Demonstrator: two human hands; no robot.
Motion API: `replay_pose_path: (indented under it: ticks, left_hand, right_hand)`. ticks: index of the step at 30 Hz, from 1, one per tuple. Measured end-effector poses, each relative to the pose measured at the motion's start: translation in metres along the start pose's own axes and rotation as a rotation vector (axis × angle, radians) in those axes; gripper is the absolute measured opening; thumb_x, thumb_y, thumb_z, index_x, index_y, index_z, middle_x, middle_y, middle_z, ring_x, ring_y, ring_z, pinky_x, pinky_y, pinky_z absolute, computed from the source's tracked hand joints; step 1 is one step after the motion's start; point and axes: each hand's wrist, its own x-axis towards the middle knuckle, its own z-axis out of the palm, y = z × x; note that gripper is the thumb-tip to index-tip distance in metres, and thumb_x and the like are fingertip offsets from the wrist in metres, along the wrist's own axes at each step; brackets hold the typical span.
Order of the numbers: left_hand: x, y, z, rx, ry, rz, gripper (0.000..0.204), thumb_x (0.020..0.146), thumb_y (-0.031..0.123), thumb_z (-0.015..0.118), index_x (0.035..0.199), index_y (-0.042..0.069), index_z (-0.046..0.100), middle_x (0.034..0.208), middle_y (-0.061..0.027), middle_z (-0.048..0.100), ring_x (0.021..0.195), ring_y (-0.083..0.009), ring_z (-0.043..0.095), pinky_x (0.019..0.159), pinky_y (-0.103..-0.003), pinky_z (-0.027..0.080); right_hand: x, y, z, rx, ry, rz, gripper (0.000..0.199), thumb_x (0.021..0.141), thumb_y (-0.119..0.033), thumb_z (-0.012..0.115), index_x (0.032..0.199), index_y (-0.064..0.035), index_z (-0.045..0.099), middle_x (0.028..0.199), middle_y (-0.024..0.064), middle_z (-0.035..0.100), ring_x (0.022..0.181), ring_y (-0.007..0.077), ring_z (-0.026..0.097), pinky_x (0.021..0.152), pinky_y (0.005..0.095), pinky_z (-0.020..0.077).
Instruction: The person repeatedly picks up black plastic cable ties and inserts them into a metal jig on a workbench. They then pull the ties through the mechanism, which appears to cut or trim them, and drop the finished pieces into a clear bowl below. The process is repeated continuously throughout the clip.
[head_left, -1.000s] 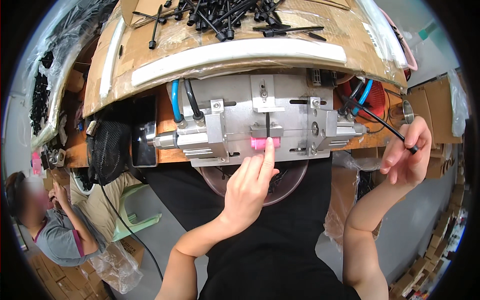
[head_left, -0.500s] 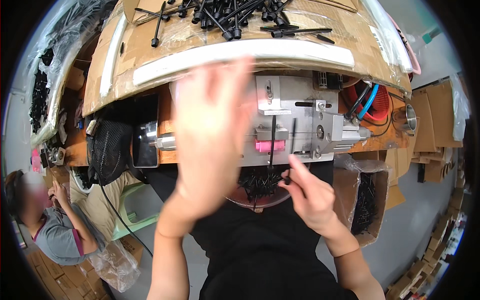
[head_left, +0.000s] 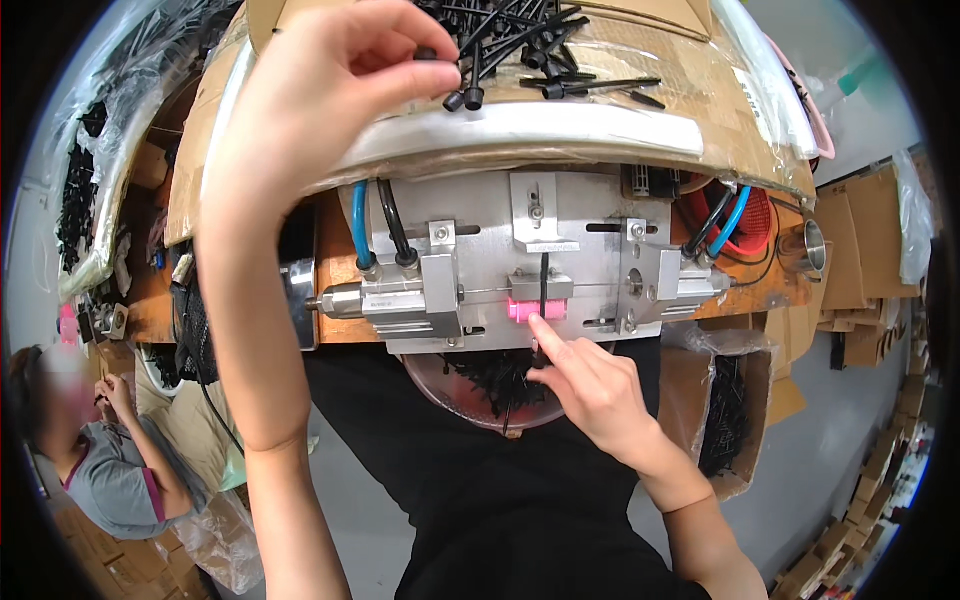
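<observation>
My left hand (head_left: pixel 365 75) is over the far cardboard, its thumb and fingers pinched on the dark end of a black rod (head_left: pixel 426 53). Most of that part is hidden by the fingers and the pile (head_left: pixel 500 35) of black rods with thick ends. In front of me, another black rod (head_left: pixel 544 280) lies lengthwise across a metal fixture (head_left: pixel 540 282) and a pink block (head_left: pixel 522 308). My right hand (head_left: pixel 598 390) is at this rod's near end, index finger extended along it and thumb beneath, closed on its thick end.
Metal cylinders (head_left: pixel 410 300) with blue and black hoses flank the fixture plate. A bowl (head_left: pixel 470 405) of black parts is below the plate's near edge. To the right are an open carton (head_left: pixel 735 410) and a red basket (head_left: pixel 745 215). Another person (head_left: pixel 130 470) sits at the left.
My left hand has moved from above the machine up to the pile of rods. My right hand, which held a rod beside the fixture, has shifted left to the fixture's centre.
</observation>
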Motion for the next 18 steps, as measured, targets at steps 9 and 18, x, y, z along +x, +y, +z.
replay_pose_path:
  ticks: [9, 18]
  left_hand:
    - [-0.025, 0.031, -0.023, -0.109, 0.244, 0.132, 0.02, 0.089, 0.004, 0.066, 0.108, 0.002, 0.069, 0.1, -0.0021, 0.066, 0.083, -0.0074, 0.055, 0.075, -0.021, 0.042]
    - [-0.166, 0.052, 0.163, 0.304, 0.224, 0.109, 0.06, 0.073, -0.004, 0.066, 0.131, -0.009, 0.054, 0.091, -0.0089, 0.056, 0.076, -0.0207, 0.053, 0.073, -0.032, 0.048]
  right_hand:
    - [0.175, 0.045, -0.096, -0.385, 0.041, -0.249, 0.017, 0.082, -0.009, 0.069, 0.099, -0.0072, 0.069, 0.081, 0.0116, 0.066, 0.068, 0.0274, 0.062, 0.064, 0.0351, 0.0489]
    - [0.179, 0.023, -0.129, 0.186, 0.212, 0.189, 0.012, 0.094, -0.007, 0.059, 0.097, 0.0016, 0.067, 0.072, 0.0069, 0.066, 0.065, 0.0116, 0.063, 0.058, 0.0216, 0.0492]
